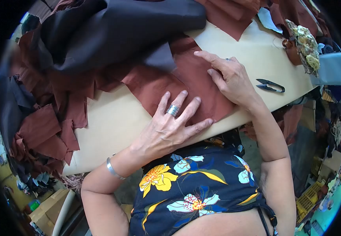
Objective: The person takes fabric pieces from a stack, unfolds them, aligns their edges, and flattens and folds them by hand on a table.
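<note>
My left hand (174,124), with a silver ring, lies with its fingers spread on a reddish-brown fabric piece (202,80) near the table's front edge. Farther right, my right hand (231,78) rests on the same piece. Its index finger is stretched out and the thumb stands apart; its other fingers are partly hidden. Neither hand grips anything. Dark cloth (119,33) lies bunched beyond my hands and covers part of the brown fabric. A pair of black thread snips (270,85) lies to the right of my right hand.
Reddish-brown fabric scraps (41,129) pile up at the table's left side, some hanging over it. More brown cloth (233,15) lies at the back. A rough, crusted block (306,47) stands at the right end beside a grey-blue box (333,69). The cream tabletop (107,122) shows between them.
</note>
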`<action>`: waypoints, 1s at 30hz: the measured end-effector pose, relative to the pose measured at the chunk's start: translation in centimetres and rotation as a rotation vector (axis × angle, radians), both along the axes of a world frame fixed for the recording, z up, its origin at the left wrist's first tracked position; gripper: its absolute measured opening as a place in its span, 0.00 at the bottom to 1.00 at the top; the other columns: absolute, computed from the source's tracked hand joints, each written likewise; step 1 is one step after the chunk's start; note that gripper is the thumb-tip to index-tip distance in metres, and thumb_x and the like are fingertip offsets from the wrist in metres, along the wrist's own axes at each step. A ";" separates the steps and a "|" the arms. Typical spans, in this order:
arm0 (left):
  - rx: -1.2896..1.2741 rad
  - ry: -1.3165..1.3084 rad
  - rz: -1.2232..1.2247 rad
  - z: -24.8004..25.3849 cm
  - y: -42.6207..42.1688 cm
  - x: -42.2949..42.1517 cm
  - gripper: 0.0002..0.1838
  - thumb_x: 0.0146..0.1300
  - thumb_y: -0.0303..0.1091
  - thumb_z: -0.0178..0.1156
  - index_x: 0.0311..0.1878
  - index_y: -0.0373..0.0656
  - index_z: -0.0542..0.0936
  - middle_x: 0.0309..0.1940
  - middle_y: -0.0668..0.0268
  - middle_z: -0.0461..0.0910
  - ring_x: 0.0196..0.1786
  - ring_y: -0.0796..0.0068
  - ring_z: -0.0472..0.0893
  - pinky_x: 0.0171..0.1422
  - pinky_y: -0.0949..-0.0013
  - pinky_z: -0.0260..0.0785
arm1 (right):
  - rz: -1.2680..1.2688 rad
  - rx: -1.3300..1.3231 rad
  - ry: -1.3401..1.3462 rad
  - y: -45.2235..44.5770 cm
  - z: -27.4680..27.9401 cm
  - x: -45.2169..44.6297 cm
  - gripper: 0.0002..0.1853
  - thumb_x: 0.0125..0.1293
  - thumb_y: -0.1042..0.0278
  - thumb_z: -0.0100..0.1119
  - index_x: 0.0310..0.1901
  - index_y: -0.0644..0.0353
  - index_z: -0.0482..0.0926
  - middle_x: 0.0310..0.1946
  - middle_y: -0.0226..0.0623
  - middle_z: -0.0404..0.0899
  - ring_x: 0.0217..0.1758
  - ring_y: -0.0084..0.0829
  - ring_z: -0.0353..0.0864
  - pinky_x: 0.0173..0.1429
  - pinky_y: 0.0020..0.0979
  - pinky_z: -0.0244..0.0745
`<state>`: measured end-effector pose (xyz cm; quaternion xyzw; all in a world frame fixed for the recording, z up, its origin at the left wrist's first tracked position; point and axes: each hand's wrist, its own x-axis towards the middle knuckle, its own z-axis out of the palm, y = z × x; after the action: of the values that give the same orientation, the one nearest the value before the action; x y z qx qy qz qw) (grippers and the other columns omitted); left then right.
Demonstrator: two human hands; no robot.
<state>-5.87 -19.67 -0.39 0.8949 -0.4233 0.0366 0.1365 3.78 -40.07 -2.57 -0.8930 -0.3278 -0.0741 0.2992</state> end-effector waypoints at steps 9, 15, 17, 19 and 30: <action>-0.141 -0.072 0.226 -1.8 2.4 2.9 0.25 0.47 0.17 0.54 0.53 0.33 0.73 0.54 0.54 0.69 0.58 0.55 0.71 0.61 0.60 0.68 | -0.069 0.062 0.031 2.3 0.1 2.0 0.28 0.56 0.78 0.54 0.61 0.49 0.67 0.48 0.41 0.78 0.41 0.43 0.79 0.48 0.42 0.71; 0.019 -0.076 0.210 -1.5 2.1 2.8 0.28 0.50 0.19 0.51 0.58 0.42 0.72 0.57 0.53 0.67 0.60 0.53 0.69 0.61 0.58 0.67 | -0.032 0.129 -0.024 2.2 -0.2 2.2 0.28 0.55 0.81 0.52 0.60 0.50 0.68 0.50 0.40 0.77 0.42 0.43 0.80 0.49 0.42 0.72; 0.084 -0.105 0.184 -1.0 1.8 2.5 0.29 0.51 0.20 0.50 0.60 0.47 0.72 0.58 0.53 0.67 0.60 0.52 0.69 0.61 0.58 0.67 | -0.031 0.136 -0.020 2.2 -0.2 2.2 0.28 0.55 0.81 0.52 0.59 0.51 0.68 0.50 0.40 0.78 0.42 0.43 0.80 0.49 0.42 0.72; 0.126 -0.140 0.137 -0.1 1.4 2.2 0.29 0.53 0.21 0.49 0.61 0.52 0.71 0.58 0.53 0.67 0.60 0.51 0.69 0.61 0.57 0.67 | -0.021 0.143 -0.020 2.1 -0.2 2.2 0.28 0.54 0.82 0.52 0.59 0.51 0.69 0.49 0.41 0.78 0.41 0.43 0.80 0.49 0.41 0.73; 0.012 -0.156 0.249 -1.4 2.7 4.0 0.26 0.50 0.20 0.50 0.57 0.42 0.74 0.54 0.56 0.70 0.57 0.57 0.71 0.58 0.59 0.67 | -0.041 0.062 -0.004 1.8 0.1 2.2 0.26 0.53 0.80 0.53 0.56 0.54 0.71 0.43 0.43 0.80 0.41 0.44 0.79 0.48 0.39 0.72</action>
<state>-1.85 -16.93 -1.81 0.9357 -0.3185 0.1203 0.0922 5.97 -38.24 -2.44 -0.8898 -0.3074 -0.0922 0.3245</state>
